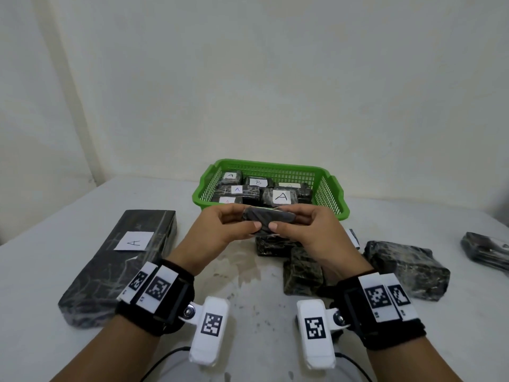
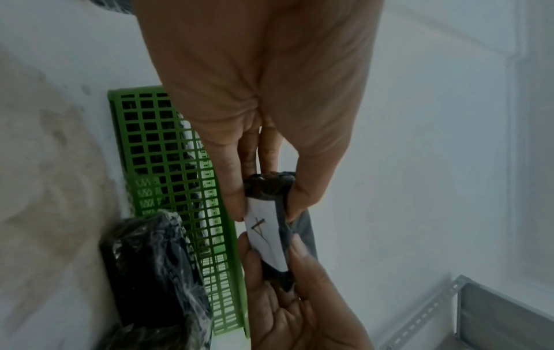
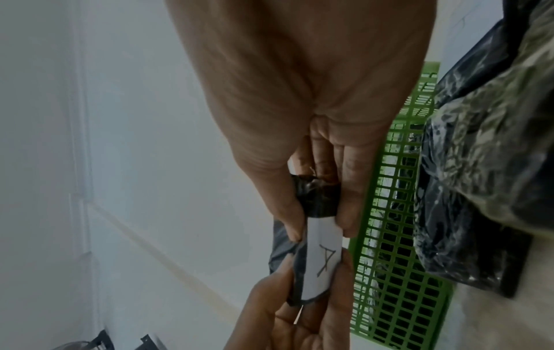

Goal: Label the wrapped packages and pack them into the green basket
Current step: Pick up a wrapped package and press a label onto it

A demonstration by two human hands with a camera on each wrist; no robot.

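both hands [image 1: 220, 227] [image 1: 303, 230] pinch a small dark package [image 1: 268, 217] with curled fingers, label [image 2: 263, 236] facing away, just at 6 o'clock of the green basket [image 1: 325, 186] — press the label flat, then lower it into a gap.

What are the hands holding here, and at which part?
Both hold one small wrapped package, labelled A: the left hand pinches its left end, the right hand its right end, thumbs on the near side.

1 green basket [image 1: 327, 188] w/ approx. 6 labelled pkgs; 1 pkg [image 1: 268, 219] held; 5 pkgs on tabletop [image 1: 248, 285].
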